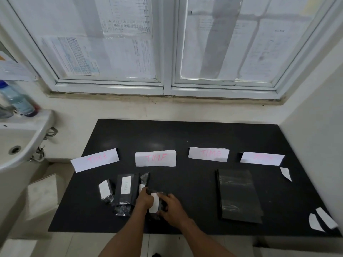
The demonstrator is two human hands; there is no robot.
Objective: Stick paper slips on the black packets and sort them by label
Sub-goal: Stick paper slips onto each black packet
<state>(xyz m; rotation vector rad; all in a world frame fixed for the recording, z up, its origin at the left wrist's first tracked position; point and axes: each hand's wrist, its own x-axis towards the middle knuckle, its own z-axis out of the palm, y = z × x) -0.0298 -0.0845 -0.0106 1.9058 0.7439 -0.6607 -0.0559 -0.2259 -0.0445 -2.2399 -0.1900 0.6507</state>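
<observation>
Both hands meet at the table's front middle on one black packet [155,216] with a white paper slip [154,203] on its face. My left hand [145,198] grips its left edge; my right hand [171,207] holds its right side, fingers on the slip. To the left lie labelled black packets: a tall one [126,190], a small one [106,191], and another [144,179] behind my left hand. Four white paper labels with pink writing sit in a row: [95,160], [155,158], [208,154], [262,158]. A stack of plain black packets [239,195] lies at the right.
Loose paper slips lie at the black table's right edge [286,174] and front right corner [323,220]. A white sink [16,145] with bottles [16,99] stands to the left. A papered window [167,43] and a wall close the back and right.
</observation>
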